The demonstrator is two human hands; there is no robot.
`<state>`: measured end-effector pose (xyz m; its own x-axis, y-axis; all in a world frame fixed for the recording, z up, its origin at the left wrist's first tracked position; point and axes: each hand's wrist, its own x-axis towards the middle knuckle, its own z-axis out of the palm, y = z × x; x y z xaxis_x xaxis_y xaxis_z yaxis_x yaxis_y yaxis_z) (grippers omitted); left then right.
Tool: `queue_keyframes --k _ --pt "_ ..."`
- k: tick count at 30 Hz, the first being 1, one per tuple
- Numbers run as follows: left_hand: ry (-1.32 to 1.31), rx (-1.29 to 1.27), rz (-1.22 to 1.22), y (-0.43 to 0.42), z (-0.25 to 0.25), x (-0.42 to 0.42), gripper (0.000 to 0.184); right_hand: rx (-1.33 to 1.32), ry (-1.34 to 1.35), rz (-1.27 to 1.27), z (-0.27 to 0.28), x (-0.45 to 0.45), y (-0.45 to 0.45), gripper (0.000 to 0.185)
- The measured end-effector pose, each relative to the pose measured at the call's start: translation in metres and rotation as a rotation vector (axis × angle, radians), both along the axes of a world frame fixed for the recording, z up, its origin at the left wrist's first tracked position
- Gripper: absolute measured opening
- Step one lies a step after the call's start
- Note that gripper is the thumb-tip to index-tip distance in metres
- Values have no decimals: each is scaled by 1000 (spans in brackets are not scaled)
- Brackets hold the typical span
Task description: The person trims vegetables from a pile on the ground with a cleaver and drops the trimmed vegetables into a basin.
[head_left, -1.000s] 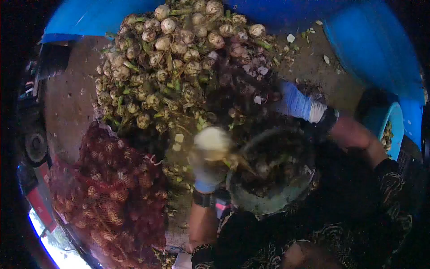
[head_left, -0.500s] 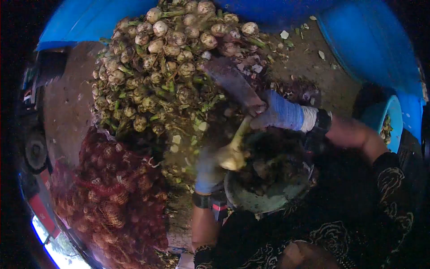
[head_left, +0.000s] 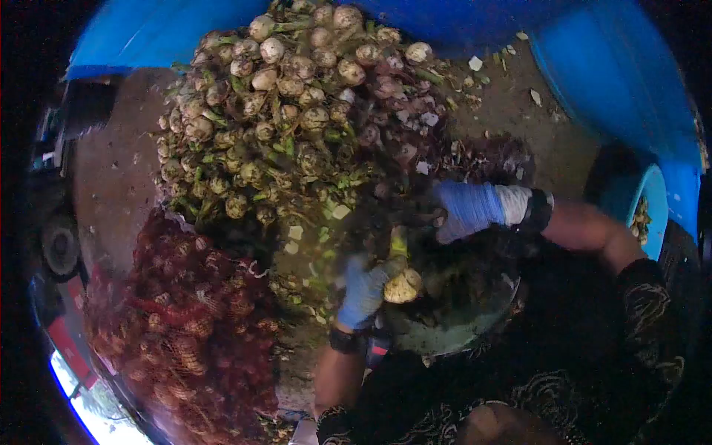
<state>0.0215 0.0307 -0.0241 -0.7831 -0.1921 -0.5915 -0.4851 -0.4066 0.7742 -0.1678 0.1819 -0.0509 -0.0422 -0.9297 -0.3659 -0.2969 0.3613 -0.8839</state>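
Note:
My left hand, in a blue-and-white glove, is closed round an onion with a short green stem pointing up and away from me. My right hand, gloved in blue, grips a broad-bladed knife; its dark blade reaches left, just beyond the stem, and is hard to make out in the shadow. Whether the blade touches the stem I cannot tell. Beneath both hands sits a pale green basin with dark contents.
A large heap of onions with stems lies ahead. Red mesh sacks of onions stand at the left. Cut scraps litter the floor. At the right are a light-blue tub and a big blue barrel.
The onion has turned so its stem stands more upright. My right hand has dropped slightly and moved right, and the knife blade has come down from above the stem toward a flatter position.

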Motion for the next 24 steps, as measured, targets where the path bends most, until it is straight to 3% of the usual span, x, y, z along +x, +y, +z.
queue_keyframes --k 3,7,10,13,15,16,18,19,21,22,23,24 --pt "-114 225 158 10 -11 13 37 106 -1 84 15 4 -6 29" --pt "-182 36 246 1 -16 27 41 211 -109 79 10 7 1 31" --pt "276 921 439 -24 5 18 56 204 112 236 0 5 7 33" --pt "363 953 331 -31 -8 26 55 367 48 155 -5 -1 7 35" --pt "526 1067 112 -33 -13 20 52 -51 90 -28 -22 -4 17 36" --pt "428 1033 223 -30 -27 32 49 -188 106 -87 -22 -3 19 37" --pt "336 1000 331 -22 -38 37 46 -34 12 -425 20 -9 5 38" --pt "331 1165 337 -16 -40 35 45 -33 16 -425 30 -9 0 38" --pt "324 1333 336 -3 -35 23 44 -13 -199 -403 42 -6 -9 44" --pt "307 1545 336 5 -22 11 43 -11 -197 -407 35 2 -12 44" --pt "328 1664 302 15 -26 10 44 -91 -556 -525 23 12 -17 41" --pt "342 1780 261 25 -29 9 46 -134 -736 -583 16 15 -16 40"
